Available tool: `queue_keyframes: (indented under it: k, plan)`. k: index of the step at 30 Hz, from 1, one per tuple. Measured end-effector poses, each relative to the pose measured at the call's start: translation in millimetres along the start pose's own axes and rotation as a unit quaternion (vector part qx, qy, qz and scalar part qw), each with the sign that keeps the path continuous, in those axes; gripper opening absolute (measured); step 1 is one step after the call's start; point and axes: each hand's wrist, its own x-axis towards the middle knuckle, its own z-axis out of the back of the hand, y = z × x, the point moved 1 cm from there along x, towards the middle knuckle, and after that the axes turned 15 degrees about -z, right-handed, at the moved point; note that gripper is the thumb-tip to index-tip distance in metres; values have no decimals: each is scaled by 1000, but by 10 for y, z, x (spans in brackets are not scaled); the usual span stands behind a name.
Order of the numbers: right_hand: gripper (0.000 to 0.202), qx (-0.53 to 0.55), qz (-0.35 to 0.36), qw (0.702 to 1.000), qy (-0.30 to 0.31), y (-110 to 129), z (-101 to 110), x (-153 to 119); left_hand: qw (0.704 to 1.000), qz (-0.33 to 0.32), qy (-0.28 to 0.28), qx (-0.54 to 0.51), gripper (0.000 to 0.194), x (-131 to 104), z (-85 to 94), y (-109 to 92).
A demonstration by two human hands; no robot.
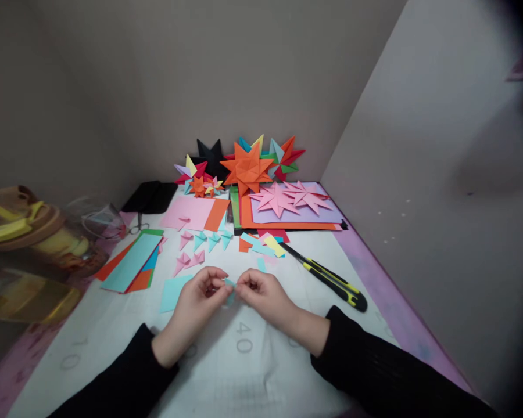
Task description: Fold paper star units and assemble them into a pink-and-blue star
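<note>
Head view: my left hand (210, 287) and right hand (258, 290) pinch blue paper (230, 298) between closed fingertips above the mat (244, 374), probably to steady opposite edges, though blur hides any folds.

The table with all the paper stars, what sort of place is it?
Probably a paper-craft corner, maybe at home. You can tell from the folded paper stars, the black and yellow cutter and the coloured strips.
</note>
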Motion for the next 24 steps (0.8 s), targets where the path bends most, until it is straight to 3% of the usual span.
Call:
queue_keyframes:
  k: [10,17,24]
  plan:
    - [11,-29,3,999,33,-32,56,-4,996,-21,48,67,18,30,46,-41]
    - [12,-50,25,998,-11,34,80,-27,975,-93,89,182,17,30,59,-79]
    - [10,-58,43,997,-12,38,53,-23,987,-38,69,138,20,27,-11,-91]
